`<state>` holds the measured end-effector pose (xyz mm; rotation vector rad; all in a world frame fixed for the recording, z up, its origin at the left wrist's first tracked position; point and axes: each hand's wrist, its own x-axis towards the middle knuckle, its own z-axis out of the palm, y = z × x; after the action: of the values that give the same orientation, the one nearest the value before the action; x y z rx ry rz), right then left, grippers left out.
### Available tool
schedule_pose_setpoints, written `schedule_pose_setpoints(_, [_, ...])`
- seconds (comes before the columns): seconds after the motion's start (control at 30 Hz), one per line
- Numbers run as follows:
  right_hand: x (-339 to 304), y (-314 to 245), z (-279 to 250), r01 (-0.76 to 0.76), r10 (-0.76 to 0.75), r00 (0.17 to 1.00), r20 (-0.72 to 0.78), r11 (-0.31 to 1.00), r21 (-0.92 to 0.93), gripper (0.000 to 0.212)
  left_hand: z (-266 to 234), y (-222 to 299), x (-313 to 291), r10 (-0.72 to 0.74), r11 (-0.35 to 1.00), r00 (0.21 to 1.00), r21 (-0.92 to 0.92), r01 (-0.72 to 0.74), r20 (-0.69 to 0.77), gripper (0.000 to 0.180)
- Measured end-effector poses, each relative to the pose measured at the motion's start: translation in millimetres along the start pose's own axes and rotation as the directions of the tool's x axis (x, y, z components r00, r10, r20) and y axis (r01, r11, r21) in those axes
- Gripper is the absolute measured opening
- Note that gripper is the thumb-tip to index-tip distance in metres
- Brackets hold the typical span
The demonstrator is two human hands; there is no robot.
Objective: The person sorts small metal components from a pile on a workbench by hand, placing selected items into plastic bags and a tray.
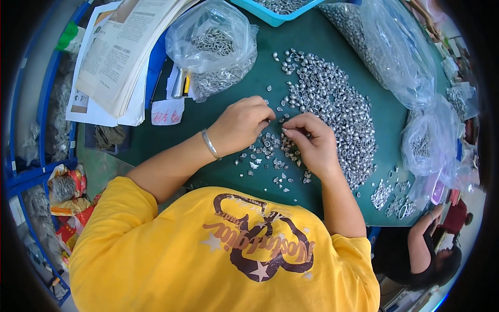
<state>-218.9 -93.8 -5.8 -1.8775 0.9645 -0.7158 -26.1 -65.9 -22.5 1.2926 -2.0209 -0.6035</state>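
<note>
On the green tabletop (218,171) lies a broad heap of small, rounded silver metal pieces (332,99), some of them hollow like caps. My left hand (245,125), with a silver bangle (210,144) on its wrist, is left of the heap. Its fingers are pinched, and whatever they hold is hidden. At the heap's near left edge, my right hand (315,143) pinches a small silver metal piece (284,130) between thumb and finger. Below and between the hands are a smaller cluster of metal pieces (267,144) and several pale, flat fragments (254,164).
Clear bags of metal rings (221,78) stand behind my left hand, near stacked papers (117,57) and a marker (186,86). A blue tray (278,18) sits at the back. Larger bags (400,57) line the right side. Another person (421,249) is at the lower right.
</note>
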Motion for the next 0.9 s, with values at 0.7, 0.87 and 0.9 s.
schedule_pose_setpoints(0.7, [-20.2,4.2,-8.0,-0.234,0.402,0.916,0.005,0.524,0.819,0.015,-0.5,13.8,-15.9,0.006,1.0,0.994,-0.028,-0.003,0.105,0.009])
schedule_pose_setpoints(0.87, [31.0,-13.8,-93.5,0.218,-0.171,0.675,-0.718,0.976,-0.027,0.012,-9.0,21.0,-15.5,0.001,1.0,0.993,-0.026,0.002,0.121,0.011])
schedule_pose_setpoints(0.9, [43.9,-13.8,-119.9,0.248,-0.33,0.559,-0.761,0.942,-0.226,0.01,-8.9,21.1,-14.2,-0.013,0.999,0.991,-0.033,0.017,0.13,0.011])
